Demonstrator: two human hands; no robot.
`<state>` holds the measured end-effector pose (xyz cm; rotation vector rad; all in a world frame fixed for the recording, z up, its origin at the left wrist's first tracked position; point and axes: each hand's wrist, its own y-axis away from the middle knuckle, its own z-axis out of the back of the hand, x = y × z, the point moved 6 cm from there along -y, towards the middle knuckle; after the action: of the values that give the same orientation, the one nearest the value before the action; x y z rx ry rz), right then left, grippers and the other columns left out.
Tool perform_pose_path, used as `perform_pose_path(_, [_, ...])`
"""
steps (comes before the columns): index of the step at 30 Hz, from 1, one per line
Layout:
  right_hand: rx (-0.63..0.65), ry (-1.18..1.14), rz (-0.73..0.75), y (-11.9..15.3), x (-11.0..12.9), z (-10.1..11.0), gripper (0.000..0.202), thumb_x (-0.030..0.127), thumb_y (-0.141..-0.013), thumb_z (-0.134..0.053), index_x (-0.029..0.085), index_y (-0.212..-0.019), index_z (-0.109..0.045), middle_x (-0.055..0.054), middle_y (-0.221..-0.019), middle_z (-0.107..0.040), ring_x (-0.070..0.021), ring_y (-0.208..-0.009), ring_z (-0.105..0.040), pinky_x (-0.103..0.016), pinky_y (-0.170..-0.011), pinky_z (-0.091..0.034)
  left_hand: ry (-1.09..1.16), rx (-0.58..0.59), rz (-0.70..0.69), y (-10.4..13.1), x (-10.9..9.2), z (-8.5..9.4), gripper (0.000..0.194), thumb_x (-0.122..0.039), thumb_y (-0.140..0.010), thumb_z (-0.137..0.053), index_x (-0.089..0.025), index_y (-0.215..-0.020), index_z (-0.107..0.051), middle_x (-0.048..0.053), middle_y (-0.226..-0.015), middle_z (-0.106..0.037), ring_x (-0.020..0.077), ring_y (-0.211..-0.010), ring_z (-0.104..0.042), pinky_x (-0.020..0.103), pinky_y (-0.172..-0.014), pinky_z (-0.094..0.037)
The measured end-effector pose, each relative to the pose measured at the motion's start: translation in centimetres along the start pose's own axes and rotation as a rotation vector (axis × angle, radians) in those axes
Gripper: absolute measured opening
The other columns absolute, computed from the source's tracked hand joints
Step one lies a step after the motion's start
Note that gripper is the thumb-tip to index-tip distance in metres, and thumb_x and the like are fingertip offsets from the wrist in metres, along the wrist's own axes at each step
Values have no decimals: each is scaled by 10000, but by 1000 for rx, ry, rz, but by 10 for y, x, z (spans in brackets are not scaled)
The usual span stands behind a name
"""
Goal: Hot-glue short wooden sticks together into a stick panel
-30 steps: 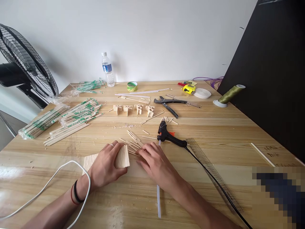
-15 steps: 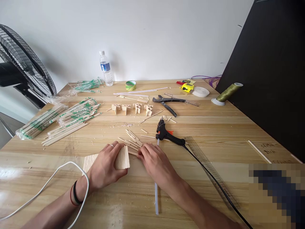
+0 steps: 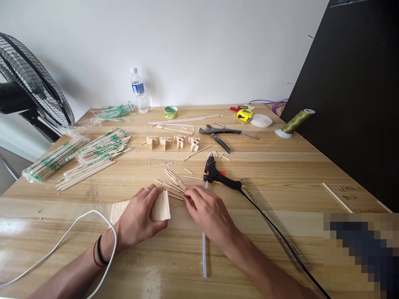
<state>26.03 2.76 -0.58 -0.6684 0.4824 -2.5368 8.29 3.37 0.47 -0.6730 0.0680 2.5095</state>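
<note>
My left hand [image 3: 139, 218] is wrapped over a panel of thin wooden sticks [image 3: 161, 206], which stands out past its thumb and fingers. Part of the panel also shows on the hand's left side. Beside the right end of a loose pile of short sticks [image 3: 174, 182], my right hand [image 3: 205, 207] has its fingers pressed together; whatever they pinch is hidden. A black glue gun [image 3: 218, 172] lies just beyond the right hand, with a clear glue stick [image 3: 204, 255] running down under that hand.
Several small stick assemblies [image 3: 165, 143] stand in a row mid-table, left of dark cutters [image 3: 215, 135]. Bagged sticks [image 3: 99, 149] lie at left, near a white cable [image 3: 62, 236]. A clear ruler [image 3: 271, 216] and black cord are at right; a bottle [image 3: 139, 92] stands behind.
My right hand has shifted slightly right and up, its fingers drawn closer together at the pile's edge. The left hand keeps its hold on the panel.
</note>
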Motion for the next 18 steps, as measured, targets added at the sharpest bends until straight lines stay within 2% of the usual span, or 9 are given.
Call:
perform_pose_path(5, [6,-180,-117,1,-14,7,177,74,-980,-541,220,-893,-589,-32,-837,-698,-188,-733,-665,-298,-645,-514,16,13,2,0,1,-2,573,-155,-714,-701,-225,-1247,-502,75,-1105,-660,298,-977,-644,443,-883,-538])
perform_pose_path(9, [46,-214,-53,1,-4,4,144,86,-930,-657,217,-960,-604,-56,-939,-707,-233,-881,-689,-359,-772,-573,17,17,3,0,3,-4,574,-160,-715,-708,-222,-1249,-508,75,-1111,-663,302,-982,-645,449,-886,-540])
perform_pose_path(12, [117,-184,-11,3,4,-5,222,94,-864,-771,209,-995,-632,-66,-984,-707,-263,-939,-684,-399,-811,-592,25,14,-3,0,2,-5,573,-160,-717,-712,-224,-1252,-517,70,-1112,-669,303,-984,-651,447,-885,-543])
perform_pose_path(15, [151,-153,-2,4,6,-9,179,46,-895,-712,204,-870,-632,-51,-904,-686,-242,-878,-678,-372,-766,-583,21,21,5,-1,2,-5,576,-148,-716,-705,-213,-1257,-517,78,-1115,-672,307,-990,-653,452,-889,-543])
perform_pose_path(18, [140,-129,-14,4,3,-9,199,19,-917,-650,206,-854,-625,-46,-870,-677,-231,-839,-674,-354,-729,-568,17,31,9,-2,2,-6,570,-152,-718,-701,-201,-1254,-517,89,-1122,-672,313,-991,-651,465,-888,-545])
